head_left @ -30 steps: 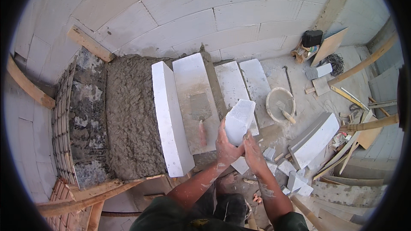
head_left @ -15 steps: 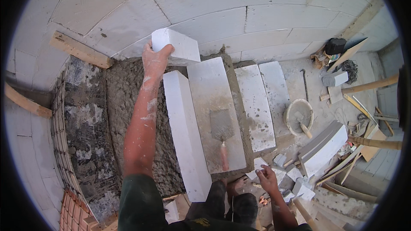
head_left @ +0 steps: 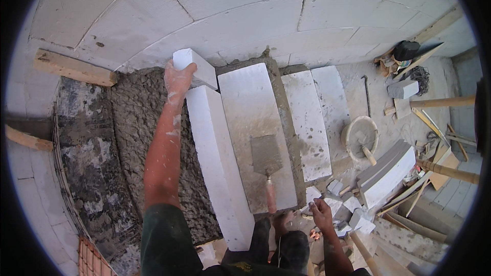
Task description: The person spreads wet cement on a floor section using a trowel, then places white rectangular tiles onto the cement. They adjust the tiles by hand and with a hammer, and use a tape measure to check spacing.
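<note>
My left hand (head_left: 179, 79) grips a short white block (head_left: 202, 73) from its near left side, thumb on top. The short block sits against the far wall, at the far end of a long white block (head_left: 217, 166) standing on edge. To the right, a wide white step block (head_left: 250, 94) is smeared with mortar. On it lies a trowel (head_left: 266, 154) with a worn reddish handle toward me. My right hand (head_left: 322, 214) hangs at lower right above broken block pieces, its fingers curled. Whatever they may hold is hidden.
Wet mortar (head_left: 148, 117) spreads left of the long block, beside a dark stained board (head_left: 87, 158). Lower white steps (head_left: 307, 122) descend rightward. A round bucket (head_left: 349, 143) stands on the floor. Stacked blocks (head_left: 386, 174) and wooden poles (head_left: 447, 171) lie farther right.
My left hand has lowered the short block toward the near left, down to the end of the long block by the wall. The right hand's fingers have curled in slightly; the view has shifted.
</note>
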